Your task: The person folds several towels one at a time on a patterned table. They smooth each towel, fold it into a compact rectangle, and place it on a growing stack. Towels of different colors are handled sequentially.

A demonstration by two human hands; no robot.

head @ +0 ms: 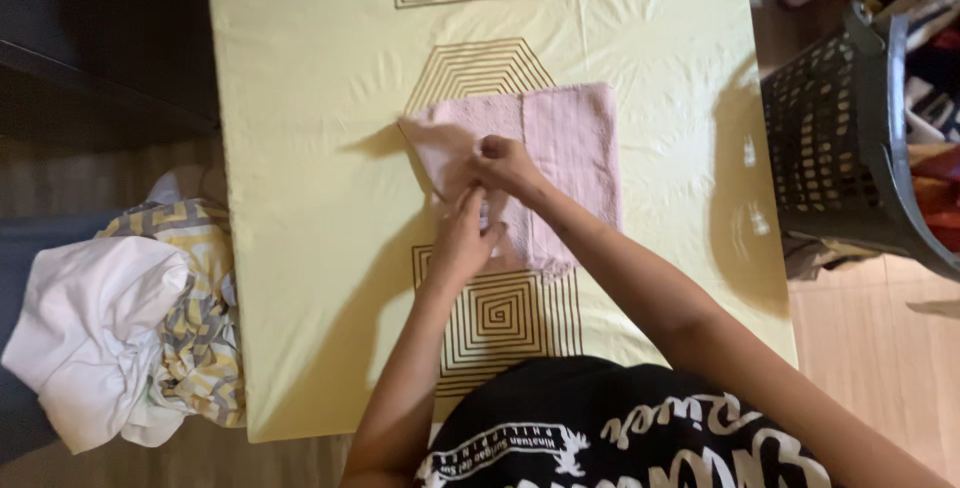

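Right hand: your right hand (503, 163) sits curled, fingers pinched on a fold of the pink towel (570, 163) near the towel's middle.
Left hand: your left hand (462, 238), at 7 o'clock from the right and just beside it, presses down on the towel's near edge with fingers close together; whether it grips cloth I cannot tell.
Towel: it lies at the centre of the yellow sheet (320, 148), right half flat and doubled, left part lifted into a loose flap.
Progress: I judge the fold partly made; the left flap is not yet laid flat.
Around: a pile of white and patterned laundry (130, 333) at 8 o'clock, a dark laundry basket (840, 138) at 3 o'clock.
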